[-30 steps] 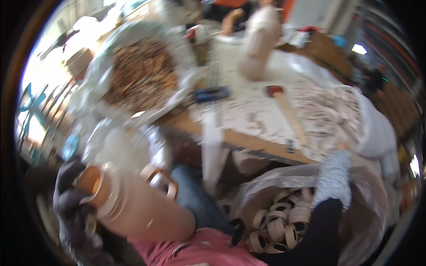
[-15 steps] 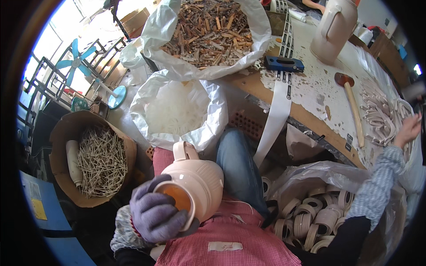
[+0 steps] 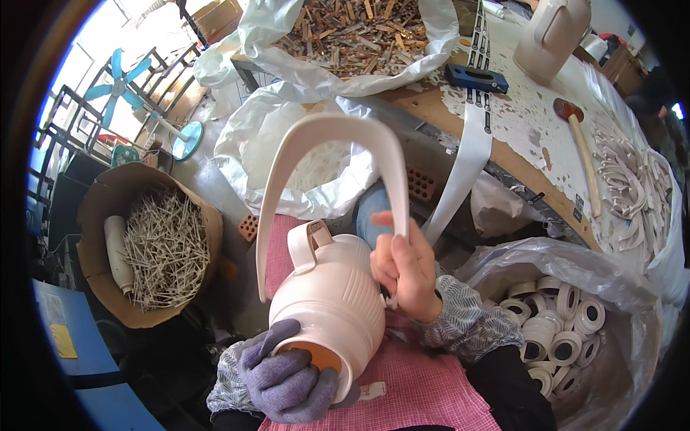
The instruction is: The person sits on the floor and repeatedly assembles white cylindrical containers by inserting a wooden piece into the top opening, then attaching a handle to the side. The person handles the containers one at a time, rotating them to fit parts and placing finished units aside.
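A pale pink plastic jug shell [image 3: 348, 284] lies tilted over my lap, its open mouth toward me with an orange inside. My left hand [image 3: 287, 381], in a purple-grey glove, is closed on the rim of that mouth. My bare right hand [image 3: 411, 276] pinches one end of a long arched pink carrying handle [image 3: 330, 128] beside the shell's right side. The arch stands over the shell, and its other end hangs free at the left. A small loop grip [image 3: 305, 248] sticks up from the shell's far side.
Beyond my knees stands a white bag [image 3: 237, 154] of translucent parts. A cardboard box [image 3: 97, 266] of thin sticks is at the left. On the right, a plastic bag [image 3: 503, 262] holds pink rings. The worktable [image 3: 514, 126] carries a mallet [image 3: 578, 144], a finished-looking jug [image 3: 550, 43] and piled handles [image 3: 625, 179].
My right hand has come back from the pile on the table, bringing an arched handle to the jug shell. My left hand keeps its hold on the rim, slightly lower in view.
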